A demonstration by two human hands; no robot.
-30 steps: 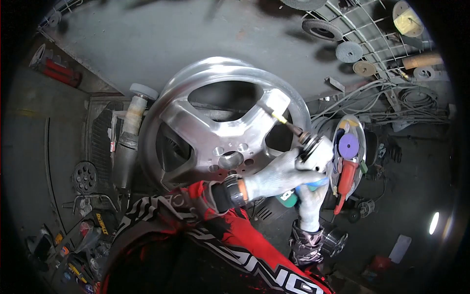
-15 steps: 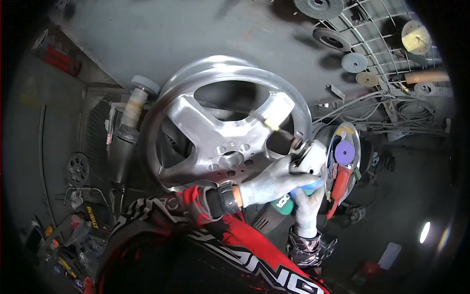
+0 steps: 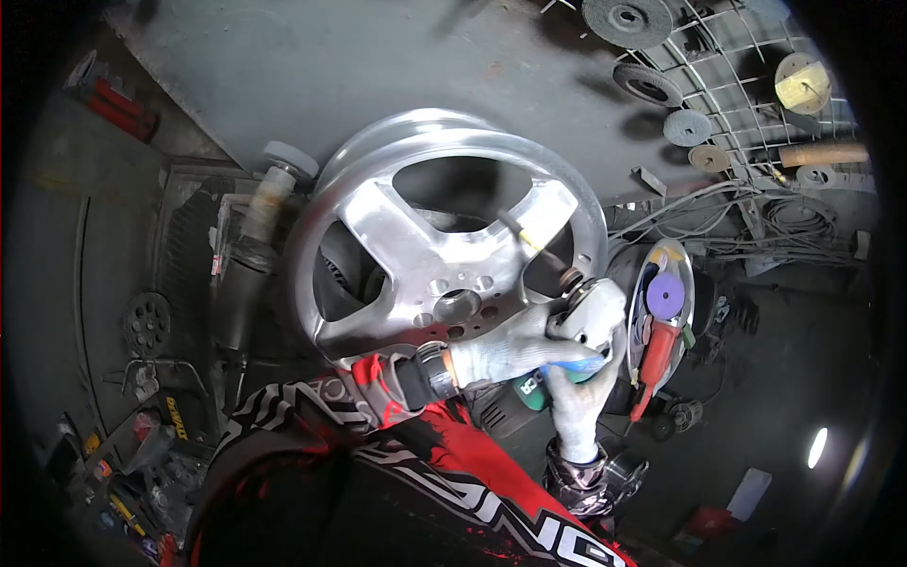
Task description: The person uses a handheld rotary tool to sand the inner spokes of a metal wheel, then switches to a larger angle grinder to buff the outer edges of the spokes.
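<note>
A polished alloy wheel [image 3: 436,253] with wide spokes stands tilted in front of me. Both my gloved hands grip a green-bodied angle grinder [image 3: 598,310] at the wheel's lower right. My left hand [image 3: 501,354] is wrapped around it near the grey gear head, reaching in from the left. From below, my right hand [image 3: 578,402] closes on its body by a blue patch. A thin attachment [image 3: 532,240] with a yellow middle and dark end sticks out from the grinder's spindle and overlaps the right-hand spoke in this view.
Right of the wheel, a round metal dish [image 3: 688,293] holds a purple disc [image 3: 665,296] and a red-handled tool [image 3: 657,357]. Abrasive discs [image 3: 687,128] hang on a wire grid at upper right, above coiled cables [image 3: 803,219]. A dark cylindrical tool [image 3: 248,298] stands left.
Both hands and the grinder have shifted slightly left in view. The wheel appears a little further right. The attachment still lies over the right-hand spoke.
</note>
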